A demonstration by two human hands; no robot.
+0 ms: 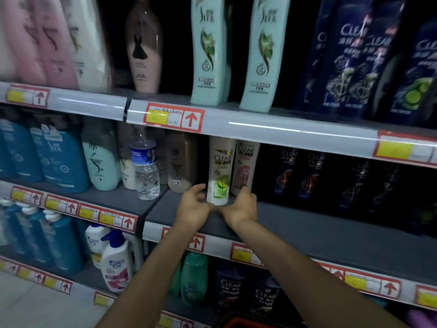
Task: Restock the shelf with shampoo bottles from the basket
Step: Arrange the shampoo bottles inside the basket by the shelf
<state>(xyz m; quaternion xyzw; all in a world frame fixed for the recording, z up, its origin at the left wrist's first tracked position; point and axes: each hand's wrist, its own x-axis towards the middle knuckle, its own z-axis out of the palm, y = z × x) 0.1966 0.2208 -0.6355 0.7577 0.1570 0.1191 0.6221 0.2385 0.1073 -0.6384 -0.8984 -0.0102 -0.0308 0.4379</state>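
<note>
Placement step: the white bottle [220, 171] stands on the shelf [307, 223], the right hand [241, 207] with fingers curled round its base, the left hand [192, 204] spread loose beside it. Next, probably square it up and let go.

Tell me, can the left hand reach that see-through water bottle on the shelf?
Probably yes. The water bottle stands out front, just left of the left hand, with nothing blocking it. That hand is at the white Clear bottle, so it must leave that first.
</note>
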